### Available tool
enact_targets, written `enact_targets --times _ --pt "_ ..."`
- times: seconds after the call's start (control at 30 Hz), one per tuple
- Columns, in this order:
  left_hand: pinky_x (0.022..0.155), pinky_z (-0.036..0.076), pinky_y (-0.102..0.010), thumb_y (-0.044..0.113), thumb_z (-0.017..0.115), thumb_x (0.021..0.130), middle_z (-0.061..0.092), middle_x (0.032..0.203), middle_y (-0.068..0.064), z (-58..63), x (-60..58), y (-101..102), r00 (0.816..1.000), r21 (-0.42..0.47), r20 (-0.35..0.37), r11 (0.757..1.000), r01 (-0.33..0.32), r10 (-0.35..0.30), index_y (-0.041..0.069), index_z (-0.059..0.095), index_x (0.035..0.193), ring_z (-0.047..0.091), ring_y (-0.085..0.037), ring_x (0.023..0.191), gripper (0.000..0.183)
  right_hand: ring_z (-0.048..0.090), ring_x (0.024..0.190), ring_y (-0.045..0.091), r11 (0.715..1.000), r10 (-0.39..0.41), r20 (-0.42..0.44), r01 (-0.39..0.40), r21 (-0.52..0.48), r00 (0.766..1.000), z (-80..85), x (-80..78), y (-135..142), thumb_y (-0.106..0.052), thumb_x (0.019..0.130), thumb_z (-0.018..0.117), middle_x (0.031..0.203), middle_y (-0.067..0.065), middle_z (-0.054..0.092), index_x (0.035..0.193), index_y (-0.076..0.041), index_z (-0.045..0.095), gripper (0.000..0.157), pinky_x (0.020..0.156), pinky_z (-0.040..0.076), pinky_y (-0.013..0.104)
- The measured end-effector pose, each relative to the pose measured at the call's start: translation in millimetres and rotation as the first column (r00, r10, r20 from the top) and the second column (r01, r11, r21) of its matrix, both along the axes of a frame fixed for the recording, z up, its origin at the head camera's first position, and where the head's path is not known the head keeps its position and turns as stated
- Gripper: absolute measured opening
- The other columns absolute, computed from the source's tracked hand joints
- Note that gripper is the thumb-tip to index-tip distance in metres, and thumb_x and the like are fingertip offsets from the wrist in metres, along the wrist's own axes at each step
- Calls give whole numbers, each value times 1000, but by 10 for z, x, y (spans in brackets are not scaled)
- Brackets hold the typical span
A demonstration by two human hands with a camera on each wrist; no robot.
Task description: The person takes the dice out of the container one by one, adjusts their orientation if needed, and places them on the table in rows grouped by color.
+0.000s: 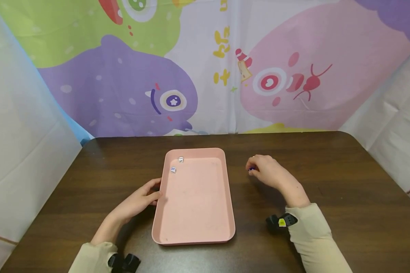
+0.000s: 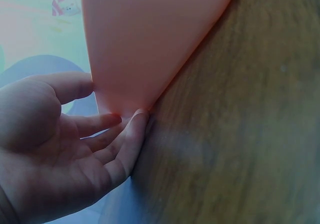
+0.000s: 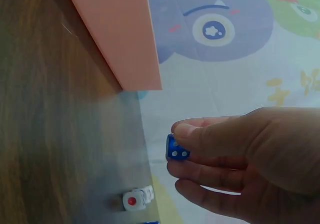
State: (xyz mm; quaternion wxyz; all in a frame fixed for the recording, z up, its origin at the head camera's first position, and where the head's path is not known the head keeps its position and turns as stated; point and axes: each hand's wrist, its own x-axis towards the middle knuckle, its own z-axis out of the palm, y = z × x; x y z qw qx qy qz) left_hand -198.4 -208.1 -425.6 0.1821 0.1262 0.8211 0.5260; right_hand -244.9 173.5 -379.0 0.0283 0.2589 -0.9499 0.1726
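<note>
My right hand (image 1: 271, 172) pinches a small blue die (image 3: 177, 148) between thumb and fingertips, above the table right of the pink tray (image 1: 191, 241). White pips show on the blue die in the right wrist view. Two white dice lie inside the tray near its far left corner, one die (image 1: 181, 159) slightly behind the other die (image 1: 173, 170). My left hand (image 1: 141, 199) rests its fingertips against the tray's outer left wall, thumb at the rim.
In the right wrist view, a white die (image 3: 133, 200) with a red pip sits on the brown table (image 3: 35, 134) beside another white die (image 3: 148, 193). A blue piece (image 3: 151, 222) is cut off at the frame's bottom. A cartoon-printed cloth (image 1: 212, 110) hangs behind the table.
</note>
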Motion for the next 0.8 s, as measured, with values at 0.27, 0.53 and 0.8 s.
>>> enact_targets --times 0.27,0.53,0.8 --pt "82 46 -32 18 47 94 42 127 -21 -9 -3 -3 1000 -1 -6 1000 2 -2 2 30 137 51 -27 105 50 51 68 15 999 -33 80 31 25 996 50 12 80 -3 79 65 73 1 59 82 -4 65 3 64 43 31" --pt "83 46 -31 20 47 94 40 130 -21 -4 2 -1 1000 -9 1 1000 -1 1 2 29 138 51 -28 107 52 50 68 16 998 -58 165 53 35 985 67 12 140 -3 81 62 76 3 61 81 -4 66 4 63 43 30" --pt "83 46 -32 19 47 94 39 132 -22 6 1 3 1000 -8 -3 1000 2 -2 2 30 138 50 -29 108 51 49 67 14 996 -82 190 77 33 978 95 36 194 -4 80 63 76 1 60 78 -6 62 3 61 41 27"
